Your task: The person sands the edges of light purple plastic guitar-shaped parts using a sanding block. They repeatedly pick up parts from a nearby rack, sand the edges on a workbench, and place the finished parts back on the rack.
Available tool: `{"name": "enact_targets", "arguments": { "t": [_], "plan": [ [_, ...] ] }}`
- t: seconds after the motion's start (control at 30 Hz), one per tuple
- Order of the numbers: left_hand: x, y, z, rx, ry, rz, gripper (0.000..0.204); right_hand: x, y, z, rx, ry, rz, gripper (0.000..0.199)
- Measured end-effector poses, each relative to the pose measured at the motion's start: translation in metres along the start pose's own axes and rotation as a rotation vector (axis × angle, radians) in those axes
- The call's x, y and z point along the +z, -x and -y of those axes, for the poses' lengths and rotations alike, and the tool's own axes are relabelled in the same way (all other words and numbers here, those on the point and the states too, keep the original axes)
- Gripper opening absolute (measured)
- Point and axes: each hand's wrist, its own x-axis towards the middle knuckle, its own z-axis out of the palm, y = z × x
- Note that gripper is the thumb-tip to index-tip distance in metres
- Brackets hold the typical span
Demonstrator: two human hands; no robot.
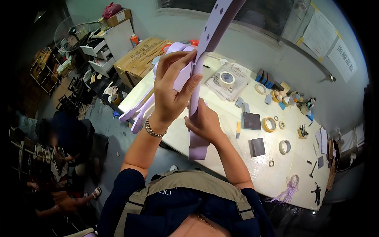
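Note:
Upright in front of me is a long lilac painted piece [214,29] with a bend and several round holes in its upper part. My left hand [170,83] is closed around its middle, thumb on the near side. Lower down, my right hand [206,121] grips the same piece with curled fingers. Its lower end [197,153] hangs past the table's front edge. More lilac pieces [141,112] lie on the table behind my left wrist, partly hidden by my hand and arm.
On the white table [221,136] lie masking tape rolls [226,79], dark sanding pads [251,121], lilac strips [291,187] and a black clamp [317,193]. A cardboard box [140,55] stands beyond the table's left end. People [63,138] sit at the lower left.

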Motion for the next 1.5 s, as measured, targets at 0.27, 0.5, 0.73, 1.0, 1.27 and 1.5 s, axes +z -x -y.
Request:
{"name": "enact_targets", "arguments": {
  "t": [0.27, 0.5, 0.73, 1.0, 1.27, 1.5],
  "plan": [
    [-0.043, -0.015, -0.007, -0.007, 0.007, -0.044, 0.023, 0.015, -0.011, 0.006, -0.079, -0.26, -0.061, 0.044],
    [-0.077, -0.031, -0.019, -0.165, 0.037, 0.129, 0.009, 0.036, -0.012, 0.013, -0.121, -0.333, -0.071, 0.05],
    [-0.073, -0.024, 0.004, -0.108, 0.033, 0.009, 0.008, 0.038, -0.02, 0.026, -0.125, -0.233, -0.081, 0.062],
    [-0.064, -0.005, 0.011, 0.068, -0.186, -0.247, 0.018, 0.051, -0.024, -0.009, -0.166, -0.253, -0.137, 0.056],
    [-0.081, 0.031, 0.016, 0.115, -0.105, -0.054, 0.01, 0.042, -0.044, -0.022, -0.003, -0.362, -0.137, 0.068],
    [-0.109, 0.12, -0.034, -0.401, 0.597, -0.093, 0.012, -0.002, -0.083, -0.061, 0.064, -0.438, -0.296, 0.083]
  ]
}}
